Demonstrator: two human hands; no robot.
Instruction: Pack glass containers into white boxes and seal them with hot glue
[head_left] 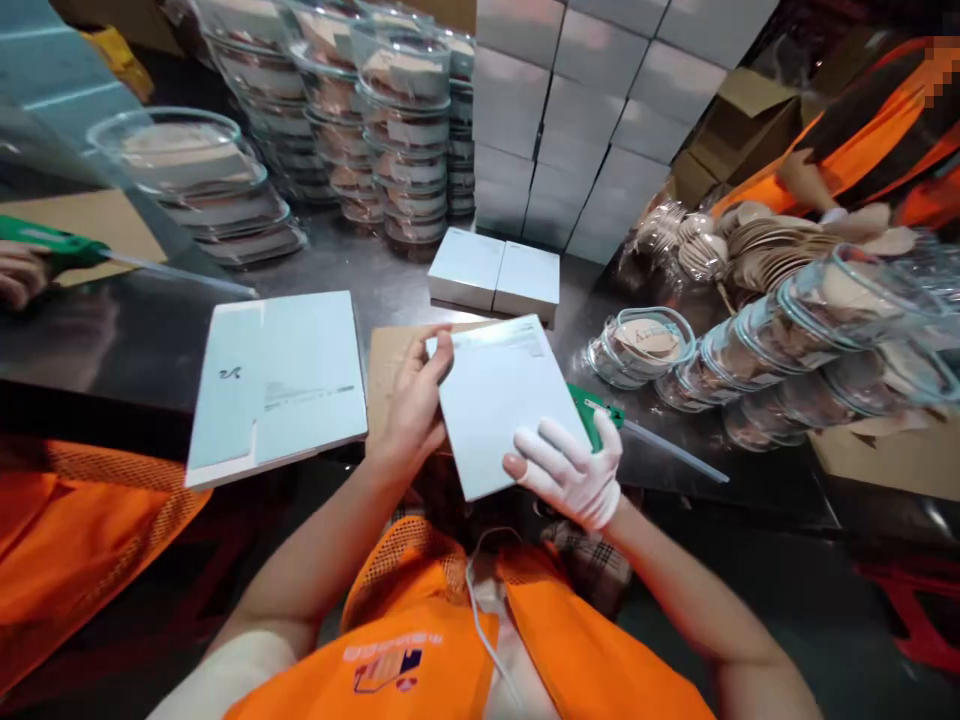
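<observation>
A flat white box [502, 390] with faint print near its far edge is tilted in front of me, over a brown cardboard piece [386, 365]. My bare left hand [416, 400] grips its left edge, thumb near the top corner. My right hand [574, 465], in a white glove with the thumb tip bare, lies over the lower right corner with its fingers spread. Partly hidden behind that corner is a green hot glue gun [592, 405], a clear glue stick [675, 450] stretching right from it. Left of my hands lies another flat white printed box [292, 380].
Two small white boxes [495, 270] sit before a tall wall of white boxes [555, 120]. Clear round tubs stand in stacks [405, 130] at back left and lie in rows [772, 340] at right. At far left, another person's hand [22, 275] holds a green glue gun [56, 245].
</observation>
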